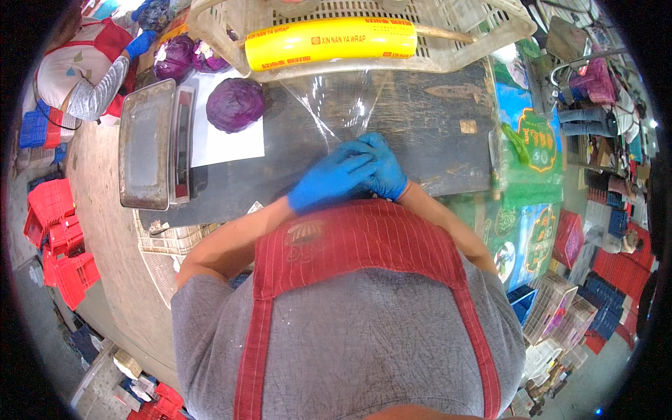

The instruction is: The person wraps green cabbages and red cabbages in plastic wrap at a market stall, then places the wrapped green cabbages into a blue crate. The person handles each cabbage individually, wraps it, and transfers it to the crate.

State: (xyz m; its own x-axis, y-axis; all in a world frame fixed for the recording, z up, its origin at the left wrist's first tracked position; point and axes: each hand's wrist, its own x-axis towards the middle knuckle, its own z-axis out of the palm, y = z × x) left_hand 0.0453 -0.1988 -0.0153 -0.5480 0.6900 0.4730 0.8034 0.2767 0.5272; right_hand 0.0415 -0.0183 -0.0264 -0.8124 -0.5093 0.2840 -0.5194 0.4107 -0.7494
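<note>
My blue-gloved left hand (336,177) and right hand (387,170) meet close in front of my red apron, the left fingers lying across the right hand. Clear plastic film (341,107) runs from a yellow-printed roll (331,43) and narrows to my hands; the right fingers are curled at its end. How the left hand grips is unclear, and whatever lies beneath both hands is hidden. The roll sits on a wooden rod across a pale plastic crate (446,64). A red cabbage (235,105) rests partly on a white sheet (226,148), left of the film.
A scale with a metal platform (147,144) stands at the left, near more red cabbages (174,58). At upper left is a co-worker with a blue-gloved hand (140,44). A green pepper (515,143) lies on a printed green sheet (530,194) at right. Red crates (65,231) stand beyond.
</note>
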